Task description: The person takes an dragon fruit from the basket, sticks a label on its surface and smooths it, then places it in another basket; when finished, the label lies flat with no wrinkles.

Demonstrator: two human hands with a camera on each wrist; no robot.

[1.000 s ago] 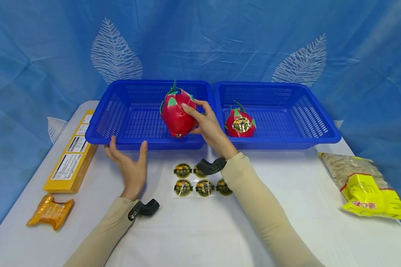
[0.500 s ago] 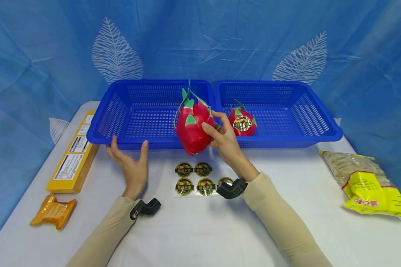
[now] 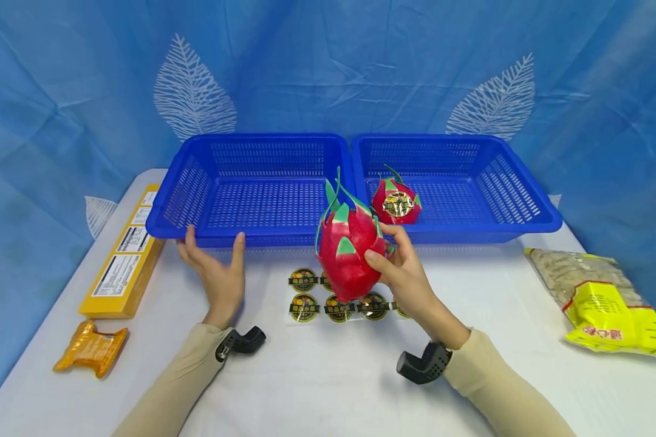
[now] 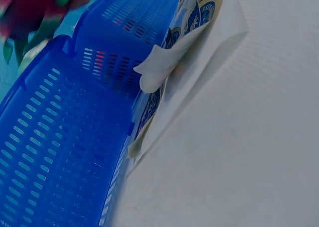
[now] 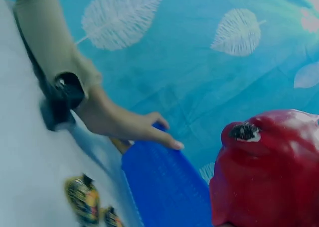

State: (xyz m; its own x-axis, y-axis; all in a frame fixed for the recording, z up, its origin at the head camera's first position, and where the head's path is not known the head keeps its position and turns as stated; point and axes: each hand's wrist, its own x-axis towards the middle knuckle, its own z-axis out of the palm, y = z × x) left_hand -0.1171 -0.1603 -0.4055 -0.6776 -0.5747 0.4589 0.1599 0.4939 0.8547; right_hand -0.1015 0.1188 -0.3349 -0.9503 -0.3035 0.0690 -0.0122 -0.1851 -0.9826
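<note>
My right hand (image 3: 412, 285) grips a red dragon fruit (image 3: 350, 255) with green leaf tips, thumb in front. Seen from above, the fruit overlaps a clear sheet of round black-and-gold stickers (image 3: 304, 308) and hides part of it. Its red skin (image 5: 269, 172) fills the lower right of the right wrist view. My left hand (image 3: 221, 282) is at the front of the left blue basket (image 3: 251, 235), thumb and fingers spread, fingertips at the rim. A second dragon fruit (image 3: 395, 209), bearing a round sticker (image 3: 398, 204), lies in the right blue basket (image 3: 459, 232).
On the left lie a long yellow box (image 3: 123, 258) and a small orange packet (image 3: 91, 349). A yellow-and-clear bag (image 3: 601, 303) lies at the right table edge. Behind the baskets hangs a blue leaf-patterned curtain (image 3: 328, 67).
My right hand has brought the dragon fruit from over the left basket toward me and to the right, over the sticker sheet. The left hand stays at the basket.
</note>
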